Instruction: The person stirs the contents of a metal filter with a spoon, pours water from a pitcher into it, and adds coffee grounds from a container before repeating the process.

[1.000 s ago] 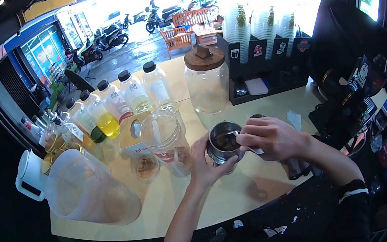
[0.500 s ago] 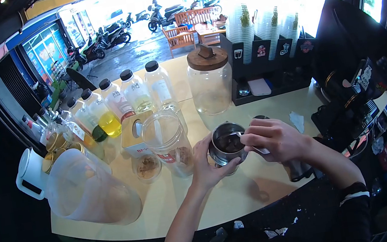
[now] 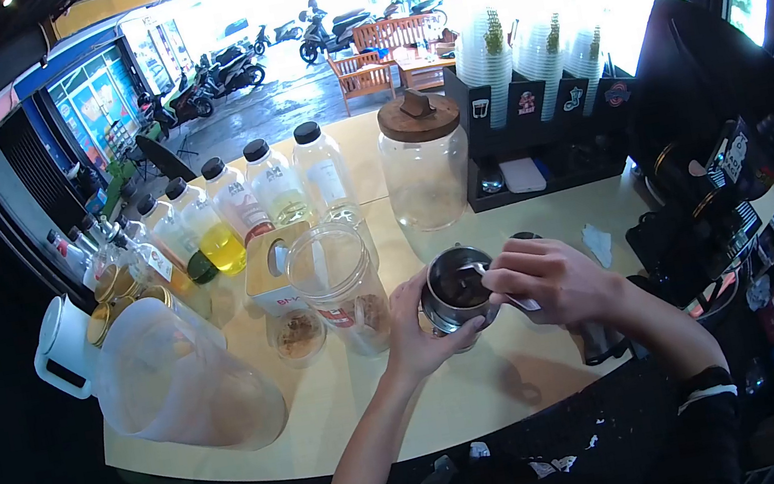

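A stainless steel cup (image 3: 450, 317) with dark contents stands low over the counter in the middle of the head view. Wrapped round its left side is my left hand (image 3: 411, 331), thumb along the near wall. My right hand (image 3: 557, 282) pinches a metal spoon (image 3: 478, 268) whose lower end dips into the cup. The spoon's tip is hidden in the dark contents. Just left of my left hand stands an open clear plastic jar (image 3: 337, 275) with brown powder near its bottom. A small round container (image 3: 298, 337) of brown powder sits beside that jar.
Several black-capped bottles (image 3: 280, 183) line the counter's far left side. A large translucent pitcher (image 3: 177, 387) leans at the left front. Behind the cup stands a wooden-lidded glass jar (image 3: 426, 170). A black cup rack (image 3: 537, 102) and dark equipment (image 3: 718, 159) flank the right.
The spoon has shifted slightly inside the cup with my right hand. My left hand keeps its hold on the cup, and the whole view has moved a little.
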`<state>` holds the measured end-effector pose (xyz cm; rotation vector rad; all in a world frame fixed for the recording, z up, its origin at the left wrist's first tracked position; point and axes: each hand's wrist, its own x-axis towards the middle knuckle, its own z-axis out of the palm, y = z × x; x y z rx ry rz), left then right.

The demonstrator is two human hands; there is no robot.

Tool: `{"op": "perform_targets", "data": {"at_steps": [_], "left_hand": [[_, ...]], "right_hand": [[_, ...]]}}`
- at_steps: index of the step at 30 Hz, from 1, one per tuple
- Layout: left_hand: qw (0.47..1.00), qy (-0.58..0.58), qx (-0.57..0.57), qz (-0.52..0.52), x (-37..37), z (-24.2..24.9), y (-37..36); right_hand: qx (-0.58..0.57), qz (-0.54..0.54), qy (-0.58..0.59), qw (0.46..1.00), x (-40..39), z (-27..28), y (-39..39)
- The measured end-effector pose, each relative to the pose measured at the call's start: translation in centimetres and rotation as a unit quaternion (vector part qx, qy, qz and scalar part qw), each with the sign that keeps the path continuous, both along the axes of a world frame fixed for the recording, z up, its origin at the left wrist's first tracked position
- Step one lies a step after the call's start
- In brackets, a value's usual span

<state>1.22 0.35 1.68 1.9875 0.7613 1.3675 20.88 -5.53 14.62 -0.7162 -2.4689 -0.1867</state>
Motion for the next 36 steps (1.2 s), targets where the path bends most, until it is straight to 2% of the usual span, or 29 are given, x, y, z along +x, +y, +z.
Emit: {"op": "perform_targets", "data": {"at_steps": [6, 9, 11, 13, 16, 19, 24, 26, 28, 32, 36], "left_hand": [[1.000, -0.003, 0.002, 0.000, -0.1, 0.0, 0.0], [1.000, -0.016, -0.006, -0.004, 0.1, -0.3, 0.0], [1.000, -0.021, -0.009, -0.004, 0.1, -0.4, 0.1], [1.000, -0.020, -0.006, -0.003, 0.0, -0.3, 0.2], [1.000, -0.018, -0.010, -0.004, 0.1, -0.2, 0.0], [1.000, -0.014, -0.010, 0.000, 0.1, -0.1, 0.0], [0.999, 0.017, 0.028, 0.001, 0.0, -0.2, 0.2], [0.999, -0.033, -0.027, -0.017, 0.2, -0.3, 0.1], [1.000, -0.024, -0.015, -0.009, 0.2, -0.2, 0.1], [1.000, 0.015, 0.008, -0.001, -0.1, 0.5, -0.1], [0.999, -0.025, -0.034, -0.008, 0.1, -0.2, 0.1]], "right_hand": [[-0.011, 0.027, 0.025, 0.999, -0.1, -0.1, -0.1], [0.004, -0.008, -0.008, 1.000, 0.4, -0.2, -0.1], [-0.033, 0.032, 0.015, 0.999, 0.2, -0.5, -0.1], [-0.047, 0.027, 0.014, 0.998, 0.4, 0.1, -0.6], [-0.079, -0.046, 0.045, 0.995, 0.8, 0.6, -0.7], [-0.103, -0.022, 0.066, 0.992, 0.7, 0.3, -1.1], [-0.052, -0.014, 0.017, 0.998, 0.8, 0.4, -1.4], [-0.041, -0.021, 0.007, 0.999, 0.5, -0.1, -1.3], [-0.033, 0.035, 0.028, 0.998, 0.2, -0.8, -0.9], [-0.042, -0.003, 0.012, 0.999, 0.3, 0.1, -1.5], [-0.076, 0.006, 0.039, 0.996, 0.1, -0.3, -1.3]]}}
